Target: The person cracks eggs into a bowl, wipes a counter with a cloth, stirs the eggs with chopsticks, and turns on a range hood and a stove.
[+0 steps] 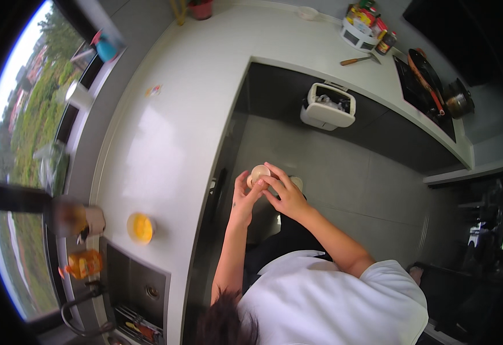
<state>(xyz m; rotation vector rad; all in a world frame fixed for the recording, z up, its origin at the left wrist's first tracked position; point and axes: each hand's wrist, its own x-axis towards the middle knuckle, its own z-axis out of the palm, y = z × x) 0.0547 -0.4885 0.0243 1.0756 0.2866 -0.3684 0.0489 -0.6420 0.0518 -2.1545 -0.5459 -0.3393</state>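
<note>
Held in front of me above the floor is an empty-looking eggshell half (260, 172), its pale hollow inside facing up. A second brownish piece of shell (249, 181) shows just beside and beneath it, partly covered by fingers. My left hand (245, 199) grips the shells from the left, with its thumb pressed against them. From the other side my right hand (289, 196) holds the shells between its fingers and thumb. On the counter to the left stands a small bowl (131, 224) containing yellow egg (143, 228).
A white bin (327, 115) with its lid raised hangs on the cabinet front ahead. The white counter (199, 95) wraps around left and ahead. The sink (141, 269) is at lower left; a wooden-handled spatula (356, 61) lies near the cooktop (411, 88) and pan (426, 73).
</note>
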